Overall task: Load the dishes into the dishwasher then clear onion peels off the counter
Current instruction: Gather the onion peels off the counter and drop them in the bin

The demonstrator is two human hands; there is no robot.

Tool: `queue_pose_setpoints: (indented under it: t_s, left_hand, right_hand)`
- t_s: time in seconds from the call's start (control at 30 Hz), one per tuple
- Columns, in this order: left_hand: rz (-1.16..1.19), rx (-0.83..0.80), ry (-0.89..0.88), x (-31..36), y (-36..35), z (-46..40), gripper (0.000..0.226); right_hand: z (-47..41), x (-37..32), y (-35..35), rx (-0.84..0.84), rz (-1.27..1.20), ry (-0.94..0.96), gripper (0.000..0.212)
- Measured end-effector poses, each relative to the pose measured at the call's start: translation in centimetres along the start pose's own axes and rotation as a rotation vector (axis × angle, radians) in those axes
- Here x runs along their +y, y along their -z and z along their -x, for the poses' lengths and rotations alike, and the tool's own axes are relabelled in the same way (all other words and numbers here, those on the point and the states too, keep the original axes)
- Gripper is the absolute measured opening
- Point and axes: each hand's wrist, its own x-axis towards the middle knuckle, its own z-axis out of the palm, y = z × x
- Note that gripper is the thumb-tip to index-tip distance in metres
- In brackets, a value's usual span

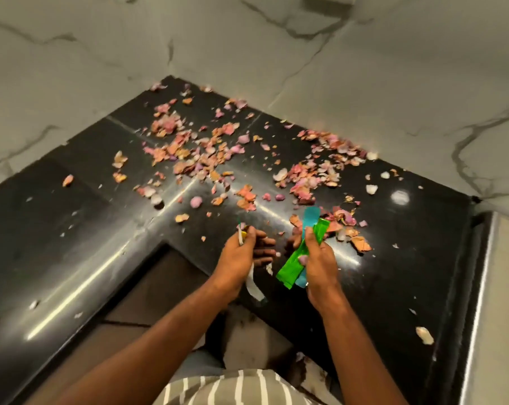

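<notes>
Pink and orange onion peels [194, 153] lie scattered over the black corner counter [86, 217], thickest toward the back corner and along the right wall. My left hand [241, 252] hovers over the counter's inner corner, closed on a thin white strip [251, 283] that hangs down from the fist. My right hand [317, 258] is beside it, gripping a green sachet wrapper [294, 264] together with a blue wrapper [309, 219] behind it. A few peel bits rest against my right fingers. No dishes or dishwasher are in view.
White marble-patterned walls [335, 83] enclose the counter at the back and right. A metal-edged ledge [481, 287] runs along the counter's right side. Below the inner corner, brown floor tiles [148, 296] show. White scraps [424, 336] dot the near counter.
</notes>
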Motion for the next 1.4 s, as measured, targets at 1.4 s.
queue_pose_setpoints:
  t_s: [1.4]
  left_hand:
    - [0.486, 0.978, 0.485, -42.5, 37.8, 35.2, 0.048]
  right_hand:
    - [33.4, 50.7, -23.1, -0.759, 0.703, -0.888, 0.038]
